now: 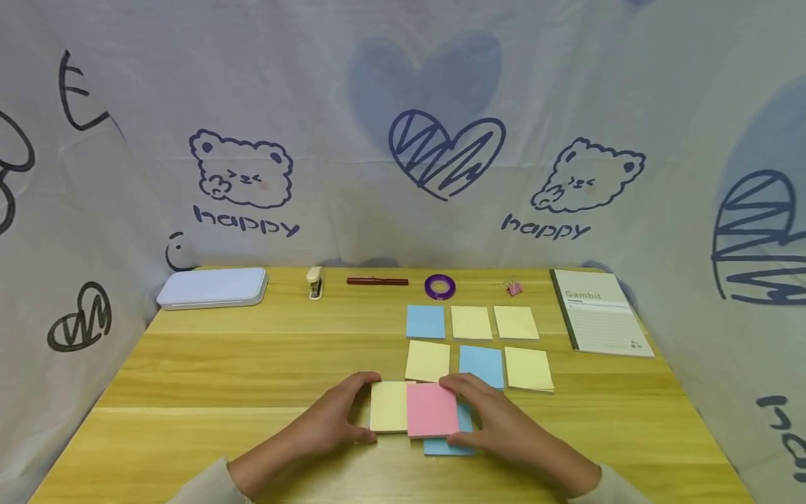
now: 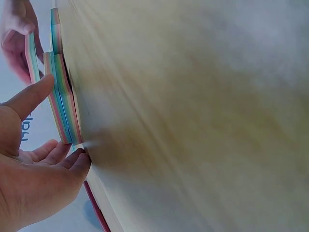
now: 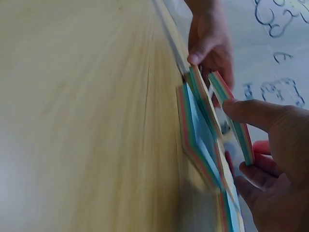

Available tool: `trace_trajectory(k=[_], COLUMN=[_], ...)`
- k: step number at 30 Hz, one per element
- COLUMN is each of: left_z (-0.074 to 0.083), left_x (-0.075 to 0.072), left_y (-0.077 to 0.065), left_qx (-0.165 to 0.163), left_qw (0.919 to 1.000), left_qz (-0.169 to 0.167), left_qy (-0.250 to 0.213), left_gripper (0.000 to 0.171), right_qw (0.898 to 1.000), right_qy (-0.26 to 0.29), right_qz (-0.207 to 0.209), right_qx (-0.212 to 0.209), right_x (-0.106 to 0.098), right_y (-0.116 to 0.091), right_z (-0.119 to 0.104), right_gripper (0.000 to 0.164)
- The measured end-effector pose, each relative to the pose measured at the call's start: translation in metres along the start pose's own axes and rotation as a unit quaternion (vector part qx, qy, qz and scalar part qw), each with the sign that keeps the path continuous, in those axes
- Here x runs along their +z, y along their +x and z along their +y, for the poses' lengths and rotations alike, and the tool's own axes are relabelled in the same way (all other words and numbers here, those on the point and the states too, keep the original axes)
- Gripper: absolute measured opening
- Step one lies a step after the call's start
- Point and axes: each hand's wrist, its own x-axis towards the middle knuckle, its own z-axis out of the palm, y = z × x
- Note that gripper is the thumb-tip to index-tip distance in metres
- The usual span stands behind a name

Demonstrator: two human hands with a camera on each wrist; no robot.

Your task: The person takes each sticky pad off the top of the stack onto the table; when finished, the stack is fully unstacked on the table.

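Observation:
With thumb and fingers at opposite edges, my left hand (image 1: 332, 414) grips a yellow sticky note pad (image 1: 387, 407). The left wrist view shows this upper pad (image 2: 54, 104) lying on another pad (image 2: 67, 104). My right hand (image 1: 497, 420) pinches a pink-topped sticky note pad (image 1: 432, 411) by its near and far edges. In the right wrist view that held pad (image 3: 236, 121) is raised and tilted, with striped sides. It overlaps the yellow pad's right part in the head view, partly hiding a blue sticky note pad (image 1: 448, 447) near the table's front.
Farther back are more yellow pads (image 1: 428, 361) and blue pads (image 1: 481, 366) in two rows. Along the back lie a pale case (image 1: 213, 288), stapler (image 1: 315, 283), dark red pen (image 1: 377, 281), purple tape roll (image 1: 440, 287), pink binder clip (image 1: 513, 288) and notebook (image 1: 601, 315). Curtains enclose the table.

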Motion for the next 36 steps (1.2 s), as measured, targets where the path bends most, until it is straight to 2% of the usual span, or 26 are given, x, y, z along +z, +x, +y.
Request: trace_trajectory(k=[5, 11, 17, 25, 29, 32, 36], left_z=[0.002, 0.001, -0.002, -0.003, -0.003, -0.003, -0.004], left_x=[-0.001, 0.0, -0.001, -0.002, -0.004, -0.005, -0.006], left_y=[-0.001, -0.001, -0.001, 0.0, 0.0, 0.0, 0.0], left_qx=[-0.003, -0.002, 0.006, 0.022, 0.024, 0.025, 0.024], left_qw=[1.0, 1.0, 1.0, 0.9996, 0.9996, 0.9995, 0.9993], left_qz=[-0.003, -0.002, -0.005, -0.009, -0.013, -0.02, -0.027], left_qy=[-0.003, 0.003, 0.002, 0.012, 0.01, 0.004, 0.003], left_gripper=[0.087, 0.087, 0.089, 0.089, 0.088, 0.088, 0.087], right_qw=[1.0, 0.996, 0.995, 0.994, 0.995, 0.995, 0.997], right_qy=[-0.001, -0.037, -0.055, -0.072, -0.081, -0.082, -0.064], right_qz=[0.021, 0.048, 0.048, 0.016, 0.017, 0.027, 0.033], right_qx=[0.023, 0.065, 0.074, 0.076, 0.058, 0.045, 0.012], right_x=[-0.013, -0.025, -0.03, -0.032, -0.037, -0.04, -0.039], right_y=[-0.03, -0.068, -0.087, -0.088, -0.084, -0.076, -0.054], right_z=[0.014, 0.036, 0.051, 0.053, 0.047, 0.039, 0.023], right_gripper=[0.081, 0.079, 0.078, 0.08, 0.081, 0.081, 0.079])
